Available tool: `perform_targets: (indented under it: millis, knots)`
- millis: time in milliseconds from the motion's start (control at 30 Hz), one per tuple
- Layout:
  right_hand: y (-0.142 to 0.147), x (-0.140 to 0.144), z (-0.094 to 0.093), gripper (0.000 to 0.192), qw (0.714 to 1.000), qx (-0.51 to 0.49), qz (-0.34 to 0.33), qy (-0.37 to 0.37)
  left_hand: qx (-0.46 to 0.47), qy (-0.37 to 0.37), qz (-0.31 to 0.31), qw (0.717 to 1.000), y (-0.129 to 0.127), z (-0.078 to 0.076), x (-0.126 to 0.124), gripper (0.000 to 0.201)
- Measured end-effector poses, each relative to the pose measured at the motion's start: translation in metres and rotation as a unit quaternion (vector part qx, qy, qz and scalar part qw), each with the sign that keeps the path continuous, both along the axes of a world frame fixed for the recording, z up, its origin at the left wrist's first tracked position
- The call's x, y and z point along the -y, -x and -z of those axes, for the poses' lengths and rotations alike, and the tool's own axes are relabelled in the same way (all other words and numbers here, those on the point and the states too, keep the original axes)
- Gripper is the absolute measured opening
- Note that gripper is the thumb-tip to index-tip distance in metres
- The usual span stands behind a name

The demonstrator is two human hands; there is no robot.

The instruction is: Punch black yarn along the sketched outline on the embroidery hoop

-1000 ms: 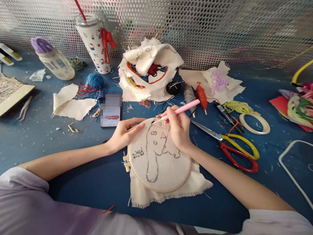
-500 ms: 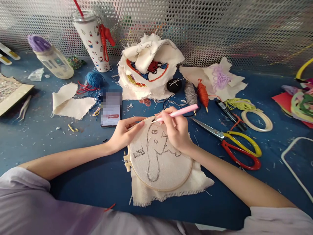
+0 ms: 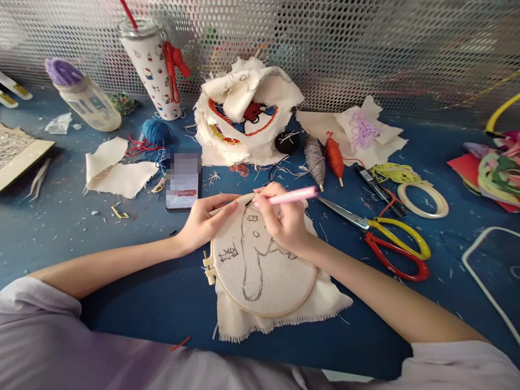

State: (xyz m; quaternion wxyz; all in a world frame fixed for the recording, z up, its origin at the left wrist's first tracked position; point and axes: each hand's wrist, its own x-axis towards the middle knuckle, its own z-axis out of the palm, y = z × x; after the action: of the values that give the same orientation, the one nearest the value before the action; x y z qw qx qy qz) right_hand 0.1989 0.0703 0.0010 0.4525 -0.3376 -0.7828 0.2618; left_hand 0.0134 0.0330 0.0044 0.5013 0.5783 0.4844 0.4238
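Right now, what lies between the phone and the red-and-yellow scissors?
In the head view, between the phone and the scissors lie the embroidery hoop top edge and both hands: left hand, right hand holding the pink tool.

Pale lilac short sleeves (image 3: 36,325), bare forearms

The wooden embroidery hoop (image 3: 266,311) holds rough cream cloth (image 3: 280,319) with frayed edges, the punch needle (image 3: 290,196) is smooth pink plastic, and at three o'clock lie scissors (image 3: 382,238) with shiny metal blades and glossy plastic handles.
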Motion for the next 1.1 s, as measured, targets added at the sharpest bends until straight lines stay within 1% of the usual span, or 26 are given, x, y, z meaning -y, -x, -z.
perform_targets:
  millis: [67,100,133,167,233,300,333,433,500,567,600,667,767,833,967,1067,1100]
  knots:
    - [0.0010,0.0007,0.0011,0.012,0.993,0.079,-0.038,-0.076,-0.007,-0.022,0.004,1.000,0.0009,0.0005,-0.0001,0.039]
    - [0.0013,0.0007,0.0013,0.012,0.990,0.096,-0.049,-0.092,-0.009,-0.028,0.006,1.000,0.0012,0.0006,-0.0001,0.039]
    - [0.0015,0.0006,0.0013,0.011,0.990,0.093,-0.052,-0.087,-0.010,-0.030,0.007,0.999,0.0013,0.0006,-0.0002,0.040]
    - [0.0015,0.0003,0.0009,0.011,0.994,0.072,-0.046,-0.064,-0.011,-0.028,0.007,1.000,0.0014,0.0006,-0.0002,0.040]
    - [0.0011,-0.0006,-0.0005,0.016,1.000,-0.006,-0.019,0.018,-0.010,-0.014,0.003,1.000,0.0010,0.0002,-0.0001,0.040]
    - [0.0006,-0.0024,-0.0017,0.024,0.990,-0.093,0.017,0.101,-0.010,0.000,-0.001,1.000,0.0005,-0.0004,-0.0002,0.039]
    - [0.0005,-0.0036,-0.0020,0.027,0.983,-0.129,0.029,0.130,-0.011,0.004,-0.002,1.000,0.0002,-0.0006,-0.0002,0.039]
    - [0.0004,-0.0065,-0.0020,0.032,0.967,-0.189,0.036,0.169,-0.028,-0.008,-0.005,1.000,-0.0001,-0.0009,-0.0006,0.039]
    - [0.0004,-0.0064,-0.0019,0.032,0.967,-0.187,0.034,0.170,-0.037,-0.015,-0.008,0.999,0.0000,-0.0006,-0.0007,0.039]
    - [0.0001,-0.0043,-0.0020,0.030,0.977,-0.146,0.038,0.148,-0.037,-0.013,-0.007,0.999,0.0003,-0.0003,-0.0004,0.037]
    - [0.0000,-0.0029,-0.0019,0.028,0.985,-0.114,0.035,0.125,-0.035,-0.009,-0.007,0.999,0.0004,-0.0003,-0.0001,0.037]
    - [0.0000,-0.0005,-0.0014,0.022,0.997,-0.047,0.009,0.061,-0.030,-0.003,-0.004,1.000,0.0007,-0.0007,0.0003,0.037]
    - [0.0012,0.0000,0.0003,0.015,0.998,0.010,-0.045,-0.031,-0.026,-0.004,-0.001,1.000,0.0013,-0.0024,0.0005,0.038]
    - [0.0025,-0.0009,0.0009,0.012,0.995,0.043,-0.057,-0.069,-0.022,-0.010,0.003,1.000,0.0016,-0.0038,0.0005,0.037]
    - [0.0026,-0.0011,-0.0012,0.010,0.990,0.083,-0.046,-0.106,-0.018,-0.026,0.010,0.999,0.0017,-0.0046,0.0007,0.037]
    - [0.0005,0.0001,-0.0042,0.005,0.985,0.102,-0.001,-0.138,-0.032,-0.052,-0.008,0.998,0.0015,-0.0041,0.0010,0.037]
    - [-0.0002,0.0003,-0.0053,0.008,0.983,0.113,0.012,-0.145,-0.037,-0.064,-0.016,0.997,0.0016,-0.0044,0.0010,0.037]
